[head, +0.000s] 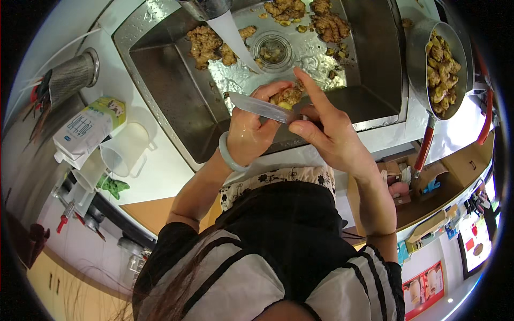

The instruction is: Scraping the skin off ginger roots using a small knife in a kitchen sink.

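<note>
Above the near edge of a stainless steel sink [160,108], my left hand [253,126] holds a knobby piece of ginger root [290,96] with a yellow cut face. A knife [261,108] is gripped in my right hand [331,130], its broad blade lying across the ginger and pointing left. My right index finger is extended. Water runs from the faucet [207,8] beyond my hands. Unpeeled ginger roots [203,45] lie at the sink's far left, with more ginger [330,27] at the far right. Small scraps lie around the drain [273,49].
On the right, a saucepan [413,68] with a red handle holds ginger pieces [441,76]. The left counter carries a carton [90,130], a translucent plastic jug [126,150] and a mesh utensil holder [72,74]. An open shelf [417,204] with boxes is below right.
</note>
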`<state>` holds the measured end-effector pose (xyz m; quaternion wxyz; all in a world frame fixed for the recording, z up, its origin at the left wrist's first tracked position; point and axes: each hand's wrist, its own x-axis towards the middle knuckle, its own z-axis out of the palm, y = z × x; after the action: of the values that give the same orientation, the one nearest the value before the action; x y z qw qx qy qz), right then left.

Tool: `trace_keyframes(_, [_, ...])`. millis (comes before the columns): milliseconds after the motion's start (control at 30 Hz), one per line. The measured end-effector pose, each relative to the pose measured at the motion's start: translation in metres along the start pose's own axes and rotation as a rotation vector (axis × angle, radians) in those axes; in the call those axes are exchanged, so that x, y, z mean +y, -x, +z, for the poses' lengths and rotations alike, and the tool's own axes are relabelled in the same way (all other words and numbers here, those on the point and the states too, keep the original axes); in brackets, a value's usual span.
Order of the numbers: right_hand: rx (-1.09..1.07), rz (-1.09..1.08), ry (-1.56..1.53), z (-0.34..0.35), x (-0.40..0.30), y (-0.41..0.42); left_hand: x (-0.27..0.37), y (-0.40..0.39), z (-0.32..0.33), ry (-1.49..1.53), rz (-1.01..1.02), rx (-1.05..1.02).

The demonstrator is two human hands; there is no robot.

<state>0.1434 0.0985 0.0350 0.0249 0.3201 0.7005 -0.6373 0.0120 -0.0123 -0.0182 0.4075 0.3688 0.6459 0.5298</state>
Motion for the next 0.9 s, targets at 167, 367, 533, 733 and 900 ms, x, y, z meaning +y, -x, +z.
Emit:
trace_keyframes(167, [0.039,0.002,0.204,0.003,-0.002,-0.002,0.005,-0.001,-0.008,-0.205,0.131,-0.038])
trace_keyframes(367, [0.085,-0.047,0.11,0.005,0.018,0.007,0.002,0.004,-0.018,-0.121,0.018,-0.171])
trace_keyframes(533, [0.096,-0.057,-0.086,0.011,0.018,0.005,-0.011,0.012,-0.018,0.554,-0.352,-0.222])
trace_keyframes(733, [0.181,0.198,-0.366,0.019,0.016,-0.001,-0.013,0.009,0.004,-0.237,0.131,0.019])
trace_keyframes(900, [-0.051,0.008,-0.326,-0.004,0.021,0.003,-0.014,0.017,-0.004,0.329,-0.193,-0.126])
